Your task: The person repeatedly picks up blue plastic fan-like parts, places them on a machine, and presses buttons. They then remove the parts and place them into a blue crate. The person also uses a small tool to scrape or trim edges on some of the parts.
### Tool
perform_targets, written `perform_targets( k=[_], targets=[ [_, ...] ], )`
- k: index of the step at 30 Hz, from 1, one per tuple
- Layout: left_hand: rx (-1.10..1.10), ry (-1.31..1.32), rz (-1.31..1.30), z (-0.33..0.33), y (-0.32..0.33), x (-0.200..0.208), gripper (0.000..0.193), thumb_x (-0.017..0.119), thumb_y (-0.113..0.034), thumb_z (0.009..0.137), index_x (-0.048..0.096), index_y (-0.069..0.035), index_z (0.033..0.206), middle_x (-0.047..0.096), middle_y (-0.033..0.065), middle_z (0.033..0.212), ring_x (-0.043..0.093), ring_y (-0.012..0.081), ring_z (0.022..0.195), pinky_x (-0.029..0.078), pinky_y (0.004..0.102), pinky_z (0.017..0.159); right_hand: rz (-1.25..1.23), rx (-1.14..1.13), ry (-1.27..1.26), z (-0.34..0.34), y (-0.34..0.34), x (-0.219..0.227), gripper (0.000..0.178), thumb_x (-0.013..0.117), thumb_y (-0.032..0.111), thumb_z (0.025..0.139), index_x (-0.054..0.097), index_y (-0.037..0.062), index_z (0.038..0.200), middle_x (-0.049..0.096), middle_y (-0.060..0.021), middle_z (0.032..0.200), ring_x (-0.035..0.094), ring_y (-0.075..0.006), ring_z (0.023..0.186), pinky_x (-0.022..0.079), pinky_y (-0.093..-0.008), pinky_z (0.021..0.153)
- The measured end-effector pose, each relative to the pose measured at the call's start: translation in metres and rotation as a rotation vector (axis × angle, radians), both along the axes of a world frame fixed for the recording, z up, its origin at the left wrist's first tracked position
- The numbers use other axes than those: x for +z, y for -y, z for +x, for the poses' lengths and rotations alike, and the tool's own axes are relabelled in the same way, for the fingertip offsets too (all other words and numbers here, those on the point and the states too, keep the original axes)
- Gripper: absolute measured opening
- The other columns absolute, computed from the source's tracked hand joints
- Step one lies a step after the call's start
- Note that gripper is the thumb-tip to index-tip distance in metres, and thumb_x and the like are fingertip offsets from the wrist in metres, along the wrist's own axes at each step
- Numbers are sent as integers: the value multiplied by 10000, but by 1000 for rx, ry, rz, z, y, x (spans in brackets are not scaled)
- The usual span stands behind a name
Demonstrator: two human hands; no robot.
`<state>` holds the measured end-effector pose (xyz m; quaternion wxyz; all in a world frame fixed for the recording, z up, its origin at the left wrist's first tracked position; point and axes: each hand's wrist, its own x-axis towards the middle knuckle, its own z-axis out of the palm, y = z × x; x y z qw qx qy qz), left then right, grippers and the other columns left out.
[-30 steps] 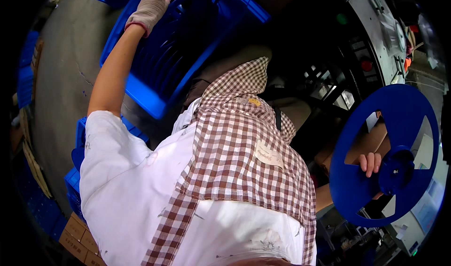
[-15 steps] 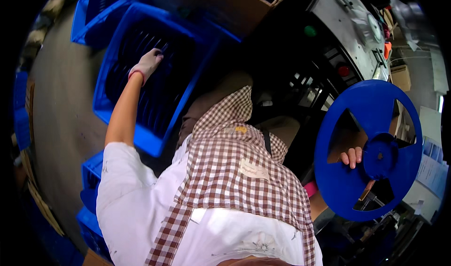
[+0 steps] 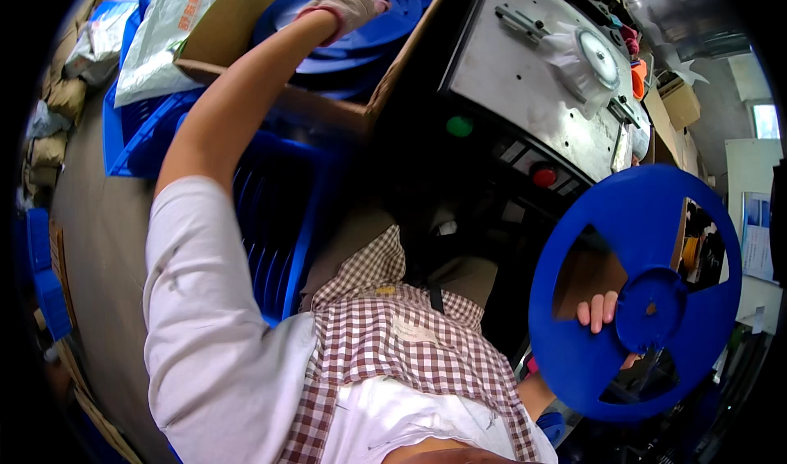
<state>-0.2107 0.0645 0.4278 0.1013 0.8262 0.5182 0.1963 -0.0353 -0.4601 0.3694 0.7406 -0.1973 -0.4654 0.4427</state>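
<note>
blue reel (image 3: pixel 634 320) at my 3-to-4 o'clock, right hand (image 3: pixel 598 311) gripping it through a cutout beside the hub. blue crate (image 3: pixel 298 271) around 9. gloved left hand (image 3: pixel 348 9) near 12, over stacked reels (image 3: pixel 402 21) in a cardboard box (image 3: pixel 221 29), can't tell if it's gripping. grey-topped machine (image 3: pixel 508 54) at 1.
</note>
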Motion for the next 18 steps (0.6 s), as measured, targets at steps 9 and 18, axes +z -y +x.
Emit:
perform_targets(
  k=[9,18],
  targets=[
    [448,-13,-30,-11,-68,5,890,668,-576,785,270,-184,1477,303,241,1469,279,459,1371,384,587,1015,69,-194,107,-45,45,8,680,725,379,830,412,36,1327,477,-101,1026,514,-199,922,425,-358,827],
    [497,-186,-224,-51,-105,-6,1049,715,-509,726,131,-148,1520,290,239,1489,324,380,1370,357,494,1068,55,-144,-9,-14,2,23,750,731,411,803,392,5,1334,481,-117,1035,525,-214,923,431,-374,826]
  ],
)
